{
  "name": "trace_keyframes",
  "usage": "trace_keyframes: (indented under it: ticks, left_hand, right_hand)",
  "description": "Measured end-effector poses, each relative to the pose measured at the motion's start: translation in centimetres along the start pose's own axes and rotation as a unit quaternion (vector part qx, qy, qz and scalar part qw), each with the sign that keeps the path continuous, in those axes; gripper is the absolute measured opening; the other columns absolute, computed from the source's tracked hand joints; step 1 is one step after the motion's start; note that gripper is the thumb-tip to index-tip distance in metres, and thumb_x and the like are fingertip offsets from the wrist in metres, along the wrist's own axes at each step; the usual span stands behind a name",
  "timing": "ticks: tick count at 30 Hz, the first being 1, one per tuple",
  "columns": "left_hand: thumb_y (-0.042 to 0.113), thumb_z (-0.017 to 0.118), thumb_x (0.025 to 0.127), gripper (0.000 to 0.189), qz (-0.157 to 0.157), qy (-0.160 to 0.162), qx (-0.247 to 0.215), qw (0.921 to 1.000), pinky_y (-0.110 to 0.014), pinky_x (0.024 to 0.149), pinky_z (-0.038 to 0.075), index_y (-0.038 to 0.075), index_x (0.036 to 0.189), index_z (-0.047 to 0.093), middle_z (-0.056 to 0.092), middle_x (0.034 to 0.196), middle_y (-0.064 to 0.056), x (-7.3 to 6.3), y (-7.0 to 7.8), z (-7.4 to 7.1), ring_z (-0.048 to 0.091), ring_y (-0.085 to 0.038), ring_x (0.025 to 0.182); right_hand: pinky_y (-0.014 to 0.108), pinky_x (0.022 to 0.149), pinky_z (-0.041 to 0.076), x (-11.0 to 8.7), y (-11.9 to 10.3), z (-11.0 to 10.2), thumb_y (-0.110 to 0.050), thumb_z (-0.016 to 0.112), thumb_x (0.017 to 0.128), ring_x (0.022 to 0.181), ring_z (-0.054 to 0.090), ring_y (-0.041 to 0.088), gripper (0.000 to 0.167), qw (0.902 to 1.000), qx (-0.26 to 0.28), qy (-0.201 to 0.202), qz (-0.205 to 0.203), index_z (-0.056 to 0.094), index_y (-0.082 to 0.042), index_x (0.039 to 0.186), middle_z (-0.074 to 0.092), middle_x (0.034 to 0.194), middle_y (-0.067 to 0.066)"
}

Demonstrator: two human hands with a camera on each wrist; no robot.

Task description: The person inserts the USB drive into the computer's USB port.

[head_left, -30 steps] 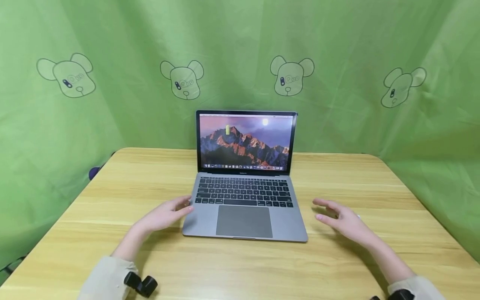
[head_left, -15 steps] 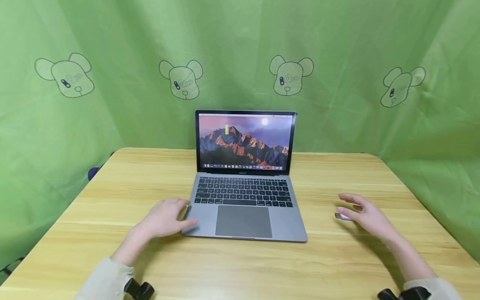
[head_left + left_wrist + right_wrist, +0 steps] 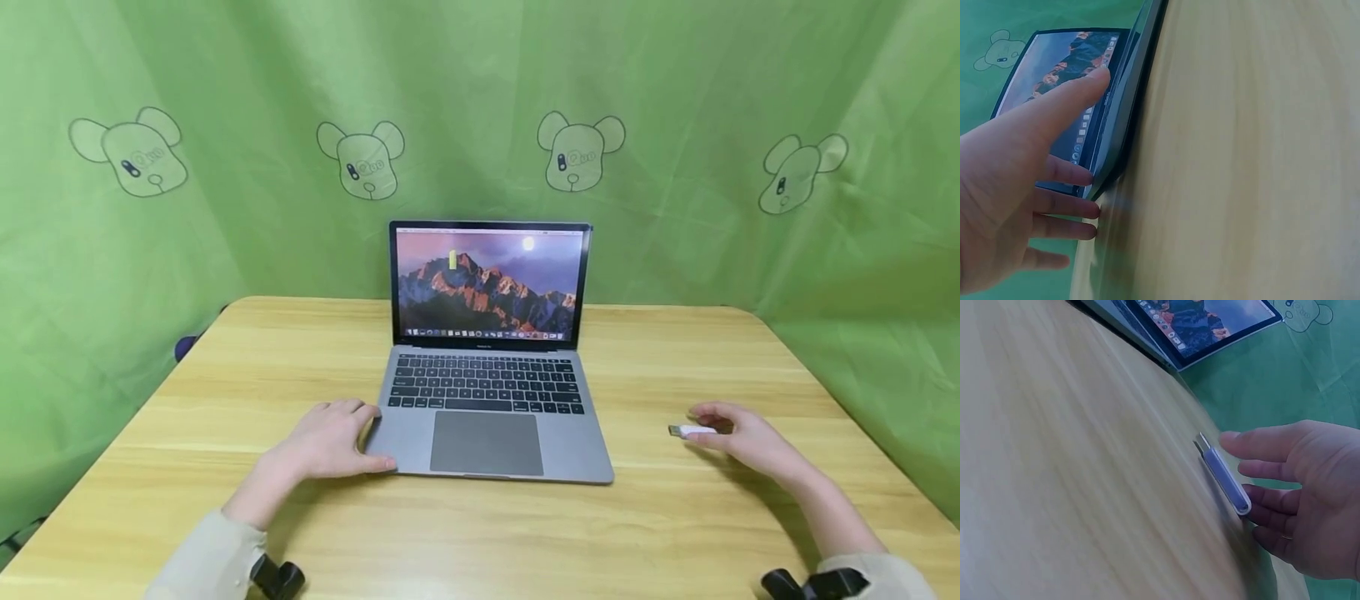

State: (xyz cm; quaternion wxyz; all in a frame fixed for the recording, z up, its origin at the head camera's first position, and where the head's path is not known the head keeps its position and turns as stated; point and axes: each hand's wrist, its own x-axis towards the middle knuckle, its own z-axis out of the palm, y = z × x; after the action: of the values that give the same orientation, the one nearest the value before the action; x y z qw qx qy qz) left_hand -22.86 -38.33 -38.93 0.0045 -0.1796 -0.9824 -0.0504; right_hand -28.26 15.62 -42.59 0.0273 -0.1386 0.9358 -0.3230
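A grey laptop [image 3: 487, 443] stands unfolded on the wooden table, its lit screen [image 3: 487, 287] showing a mountain picture. At its front left corner rests my left hand [image 3: 322, 442], thumb on the palm rest and fingers along the left edge. The left wrist view shows that hand's fingers [image 3: 1066, 201] spread and fairly straight. To the laptop's right lies a USB stick [image 3: 1227, 480], pale purple with a metal plug pointing left. My right hand [image 3: 753, 440] is around its rear end, fingers loosely bent; whether any fingertip touches it is hard to tell.
The wooden table [image 3: 480, 533] has rounded far corners. Behind it and along both sides hangs a green curtain [image 3: 480, 100] with bear outlines. Black wrist cameras sit on both sleeves, and a dark purple round thing [image 3: 184, 347] shows beyond the left edge.
My right hand has moved right, away from the laptop, to the USB stick, which was mostly hidden before. The left thumb has slid down to the laptop's front corner. The laptop stays put.
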Motion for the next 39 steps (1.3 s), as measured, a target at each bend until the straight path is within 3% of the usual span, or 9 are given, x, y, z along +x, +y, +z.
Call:
trace_keyframes:
  ticks: [6, 15, 32, 39]
  left_hand:
    - [0.072, 0.062, 0.067, 0.091, 0.003, -0.001, 0.001, 1.0, -0.054, 0.094, 0.04, 0.004, 0.126, 0.053, 0.056, 0.119, -0.016, 0.08, -0.24, 0.05, 0.052, -0.034, 0.109]
    - [0.077, 0.057, 0.066, 0.096, 0.01, -0.001, 0.01, 0.9999, -0.052, 0.094, 0.04, 0.003, 0.127, 0.051, 0.055, 0.118, -0.017, 0.4, -0.68, 0.41, 0.052, -0.033, 0.108]
    - [0.075, 0.058, 0.067, 0.094, 0.002, -0.018, 0.012, 0.9998, -0.051, 0.095, 0.04, 0.004, 0.128, 0.05, 0.055, 0.118, -0.014, 0.27, -0.46, 0.27, 0.052, -0.031, 0.107]
    - [0.066, 0.062, 0.07, 0.088, 0.003, -0.026, 0.021, 0.9994, -0.051, 0.095, 0.04, 0.002, 0.129, 0.049, 0.054, 0.12, -0.015, 0.35, -0.18, -0.01, 0.051, -0.032, 0.109]
  right_hand:
    - [0.023, 0.064, 0.042, 0.08, 0.55, -0.05, -0.023, 0.069, 0.084, 0.081, 0.049, 0.014, 0.042, 1.0, -0.004, -0.004, -0.004, 0.058, 0.008, 0.11, 0.059, 0.096, 0.011]
    - [0.024, 0.059, 0.038, 0.2, 0.8, 0.25, -0.017, 0.068, 0.084, 0.071, 0.044, 0.011, 0.023, 0.9995, -0.019, -0.001, -0.026, 0.063, 0.001, 0.098, 0.055, 0.083, 0.004]
    - [0.024, 0.062, 0.04, 0.45, 0.95, 0.4, -0.022, 0.066, 0.086, 0.074, 0.046, 0.011, 0.021, 0.9978, -0.051, 0.017, -0.039, 0.064, -0.004, 0.097, 0.057, 0.086, 0.002]
    - [0.025, 0.062, 0.041, 0.85, 0.45, 0.48, -0.023, 0.067, 0.086, 0.075, 0.047, 0.01, 0.02, 0.9968, -0.055, 0.023, -0.053, 0.065, -0.005, 0.096, 0.058, 0.086, 0.002]
